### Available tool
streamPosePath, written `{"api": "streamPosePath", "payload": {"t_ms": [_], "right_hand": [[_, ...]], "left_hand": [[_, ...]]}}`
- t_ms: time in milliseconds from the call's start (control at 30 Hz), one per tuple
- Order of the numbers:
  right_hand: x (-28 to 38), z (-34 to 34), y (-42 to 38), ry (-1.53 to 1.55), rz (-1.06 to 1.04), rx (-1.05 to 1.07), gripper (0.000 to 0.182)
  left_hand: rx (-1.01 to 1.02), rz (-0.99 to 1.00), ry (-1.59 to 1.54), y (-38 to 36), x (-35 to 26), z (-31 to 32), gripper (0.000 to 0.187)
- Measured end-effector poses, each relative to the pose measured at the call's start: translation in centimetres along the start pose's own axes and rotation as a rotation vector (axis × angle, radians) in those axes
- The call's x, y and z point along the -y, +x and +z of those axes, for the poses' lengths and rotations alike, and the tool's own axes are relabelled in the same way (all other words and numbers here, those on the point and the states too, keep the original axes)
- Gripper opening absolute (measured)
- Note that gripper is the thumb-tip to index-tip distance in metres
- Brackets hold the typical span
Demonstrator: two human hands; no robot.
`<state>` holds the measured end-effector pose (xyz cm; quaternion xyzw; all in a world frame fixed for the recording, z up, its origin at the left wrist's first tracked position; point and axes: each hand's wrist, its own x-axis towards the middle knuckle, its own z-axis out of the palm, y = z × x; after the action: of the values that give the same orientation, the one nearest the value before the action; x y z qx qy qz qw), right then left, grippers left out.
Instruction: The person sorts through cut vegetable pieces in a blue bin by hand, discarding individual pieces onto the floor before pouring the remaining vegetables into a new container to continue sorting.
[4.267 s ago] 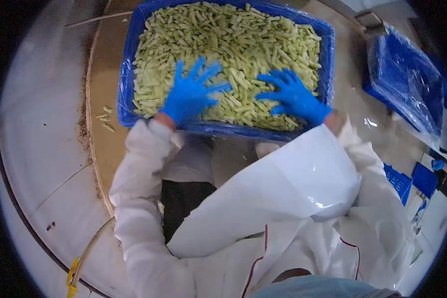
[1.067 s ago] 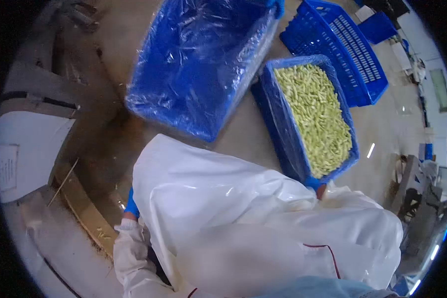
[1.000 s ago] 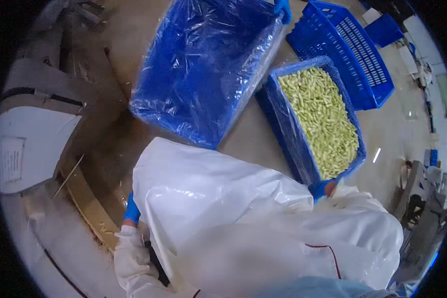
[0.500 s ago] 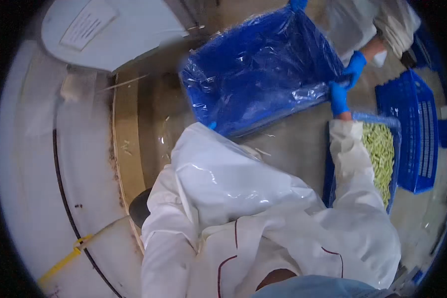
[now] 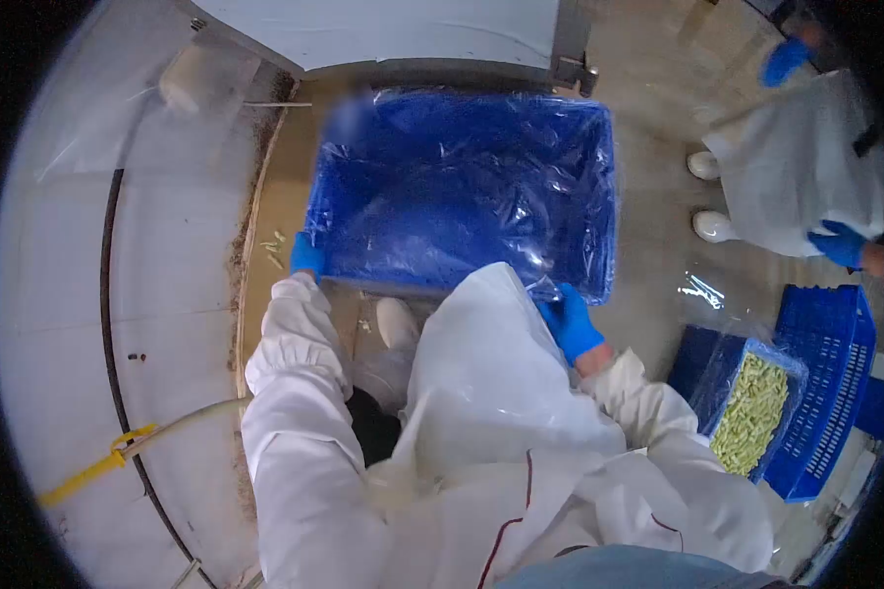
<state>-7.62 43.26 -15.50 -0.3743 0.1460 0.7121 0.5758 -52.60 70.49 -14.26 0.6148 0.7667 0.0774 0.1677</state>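
Left hand [image 5: 307, 255], gloved, was closed on the near left corner of the blue crate [image 5: 596, 196], which lay across the view ahead of both arms. Crate judged stiff and fairly light, only the clear liner [image 5: 530, 211] showing inside; liner judged thin, slippery, easily torn. Best hold judged the rim at both ends, liner caught under the grip. Right hand [image 5: 573, 324] met the near rim toward its right end; pinch on rim or liner: could not tell.
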Motion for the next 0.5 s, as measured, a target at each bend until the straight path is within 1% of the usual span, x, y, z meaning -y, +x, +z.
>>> {"api": "streamPosePath", "payload": {"t_ms": [33,67,133,167,200,267,333,367,400,467,500], "right_hand": [[-0.2,1.3,0.5,0.035,0.108,0.051,0.030],[-1.3,1.5,1.7,-0.054,-0.073,0.012,0.033],[-2.0,-0.4,3.4,0.021,0.050,0.111,0.033],[-1.9,-1.0,3.2,0.058,0.108,0.156,0.033],[-2.2,-1.3,3.2,0.064,0.094,0.095,0.035],[-2.3,-0.3,2.9,0.070,0.064,-0.017,0.037],[-2.5,-2.0,3.6,-0.077,0.101,0.090,0.042],[-2.1,-1.2,2.6,-0.062,0.178,0.099,0.047],[-1.8,-0.2,1.5,-0.048,0.255,0.106,0.052],[0.8,5.2,-4.3,-0.371,0.112,0.155,0.056],[1.3,4.2,-4.8,-0.513,0.085,0.126,0.056]], "left_hand": [[-0.014,-0.044,0.013,0.8,-0.1,-0.4,0.043],[-0.063,0.042,0.041,-0.1,-1.9,-1.7,0.039],[-0.085,0.120,-0.017,4.1,0.6,-0.1,0.041],[-0.092,0.158,-0.051,4.9,0.5,0.5,0.043],[-0.075,0.145,-0.016,5.2,0.5,0.9,0.045],[-0.056,0.116,0.049,4.6,-1.6,-0.7,0.050],[0.006,0.162,0.015,5.5,-0.7,-0.3,0.057],[0.028,0.183,0.000,6.4,0.2,-0.2,0.061],[0.075,0.226,0.059,7.5,0.8,0.1,0.063],[0.163,0.290,0.174,8.9,2.5,0.2,0.068],[0.152,0.248,0.125,8.0,3.5,-0.4,0.071]]}}
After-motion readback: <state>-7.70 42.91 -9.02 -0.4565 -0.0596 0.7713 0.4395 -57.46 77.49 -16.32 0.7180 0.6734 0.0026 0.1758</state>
